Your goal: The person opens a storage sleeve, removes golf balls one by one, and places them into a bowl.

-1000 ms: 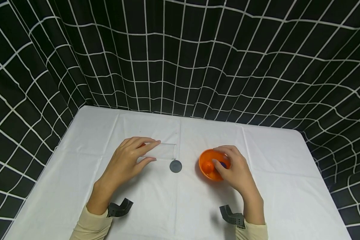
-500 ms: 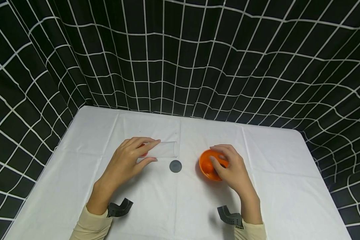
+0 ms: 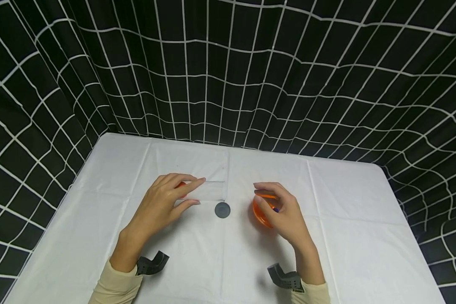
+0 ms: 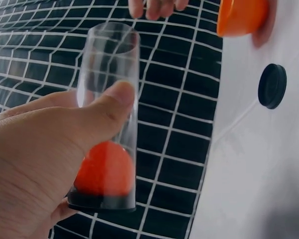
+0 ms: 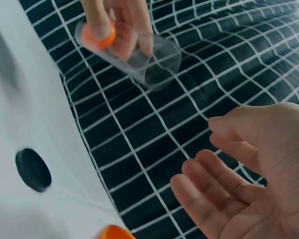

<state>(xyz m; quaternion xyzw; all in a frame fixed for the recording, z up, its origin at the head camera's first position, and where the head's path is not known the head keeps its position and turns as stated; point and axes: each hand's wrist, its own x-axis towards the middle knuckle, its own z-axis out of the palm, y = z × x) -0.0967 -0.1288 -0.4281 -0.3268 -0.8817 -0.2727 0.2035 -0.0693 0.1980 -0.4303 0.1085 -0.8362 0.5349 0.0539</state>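
Observation:
My left hand (image 3: 159, 204) grips a clear plastic tube (image 3: 212, 191), its far end pointing right in the head view. An orange-red ball (image 4: 104, 169) sits inside at the tube's dark base, as the left wrist view shows. My right hand (image 3: 285, 213) hovers over an orange bowl (image 3: 261, 214) and hides much of it. Its fingers are bent and apart from the thumb; the right wrist view shows nothing between them. A dark blue bit (image 3: 275, 210) shows past the thumb at the bowl. A round dark grey cap (image 3: 222, 210) lies between the hands.
A table (image 3: 197, 253) with a creased white cloth carries everything. Black netting with white lines (image 3: 228, 76) rises behind the table and on both sides. Black wrist mounts (image 3: 152, 263) sit on both forearms, by the beige sleeves (image 3: 115, 283).
My right hand has shifted left across the bowl toward the tube, covering the orange ball seen there earlier. The left hand stays almost in place while the tube tilts slightly.

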